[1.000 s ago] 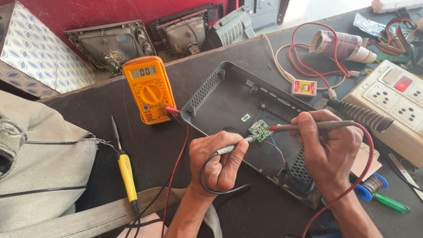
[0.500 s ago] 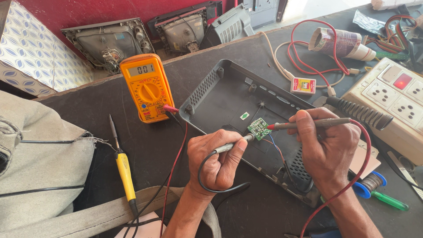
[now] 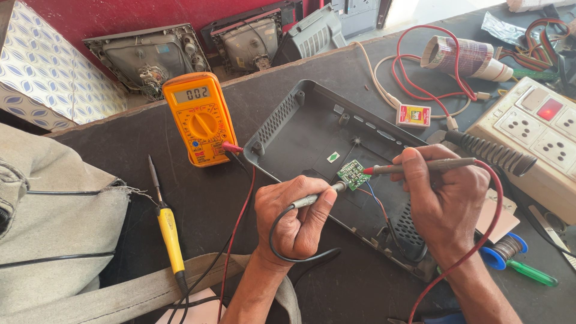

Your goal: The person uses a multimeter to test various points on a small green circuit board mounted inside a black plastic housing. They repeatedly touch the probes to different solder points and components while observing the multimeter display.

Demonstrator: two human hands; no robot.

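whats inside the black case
A small green board with both probe tips on it, plus thin wires. The right hand covers the case's near corner.

Two probes on green circuit board

I count two hands at work: my left hand and my right hand. Two meter probes, one per hand: black probe, red probe. One small green circuit board. One black plastic casing. One orange multimeter. One yellow-handled screwdriver, one green-handled screwdriver. One solder spool. One white extension board with three sockets I can see and one red switch. One soldering iron, black ribbed handle. One small red-and-white box. One paper-wrapped roll. Two old tube housings behind the counter. One patterned box.
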